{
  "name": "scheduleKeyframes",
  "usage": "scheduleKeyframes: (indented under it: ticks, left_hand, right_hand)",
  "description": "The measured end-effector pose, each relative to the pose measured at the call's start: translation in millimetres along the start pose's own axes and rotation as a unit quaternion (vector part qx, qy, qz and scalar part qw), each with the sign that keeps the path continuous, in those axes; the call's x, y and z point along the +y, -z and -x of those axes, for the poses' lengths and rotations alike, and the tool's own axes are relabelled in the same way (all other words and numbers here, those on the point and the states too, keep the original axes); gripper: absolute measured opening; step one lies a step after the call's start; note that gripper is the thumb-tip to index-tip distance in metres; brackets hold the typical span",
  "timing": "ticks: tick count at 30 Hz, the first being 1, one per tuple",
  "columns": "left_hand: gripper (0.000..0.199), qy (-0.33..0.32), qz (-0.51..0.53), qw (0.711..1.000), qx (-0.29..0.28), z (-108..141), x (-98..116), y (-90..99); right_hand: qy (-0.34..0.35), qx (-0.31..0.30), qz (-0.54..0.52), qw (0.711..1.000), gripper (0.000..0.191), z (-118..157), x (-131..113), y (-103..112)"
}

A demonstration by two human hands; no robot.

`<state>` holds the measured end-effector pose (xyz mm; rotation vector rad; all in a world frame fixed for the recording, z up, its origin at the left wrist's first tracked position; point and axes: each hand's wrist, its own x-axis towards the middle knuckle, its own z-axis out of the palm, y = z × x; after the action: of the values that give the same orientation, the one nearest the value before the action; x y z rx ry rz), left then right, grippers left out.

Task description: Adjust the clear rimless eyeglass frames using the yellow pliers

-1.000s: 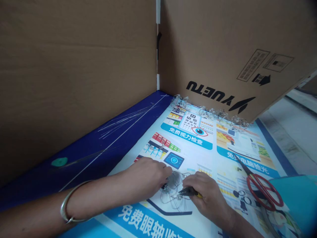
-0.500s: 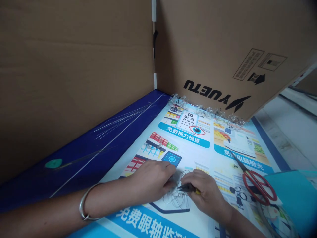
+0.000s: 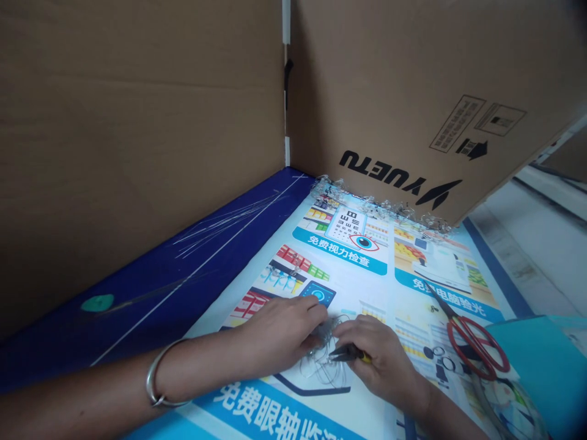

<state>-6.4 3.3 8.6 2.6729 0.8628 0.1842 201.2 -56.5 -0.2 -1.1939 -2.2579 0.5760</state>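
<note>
Gripping yellow-handled needle-nose pliers [image 3: 347, 353] in R hand [image 3: 380, 360], tips at a tangle of thin clear wire [image 3: 323, 360] on a printed eye-test poster [image 3: 367, 293]. L hand [image 3: 279, 327], 1 bangle [image 3: 158, 376] on wrist, is clenched on the tangle's edge. Beside R hand: 1 pr red-handled scissors [image 3: 477, 348], 1 teal sheet [image 3: 541, 366]. Farther: loose thin wires [image 3: 224, 226] on a navy strip [image 3: 137, 305], clear crinkly strand [image 3: 380, 208] along poster's far edge, 2 cardboard panels [image 3: 137, 122].
</note>
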Motion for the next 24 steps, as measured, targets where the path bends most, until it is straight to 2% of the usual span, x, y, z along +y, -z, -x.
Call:
scheduleKeyframes:
  ticks: [9,14,18,24]
  left_hand:
    - [0.009,-0.003,-0.006,1.0,-0.02,-2,4,3.9]
    - [0.016,0.001,0.002,1.0,-0.024,-3,2,2.7]
    - [0.018,-0.003,0.004,1.0,-0.026,-2,1,0.8]
    - [0.017,0.004,0.023,1.0,-0.016,1,-1,-2.1]
  right_hand:
    - [-0.008,0.011,-0.066,0.998,0.015,-3,-2,5]
    - [-0.077,0.019,-0.085,0.993,0.01,-2,-2,11]
    - [-0.156,0.021,-0.016,0.987,0.012,-2,-2,12]
    - [-0.221,-0.051,0.087,0.97,0.01,-9,-13,5]
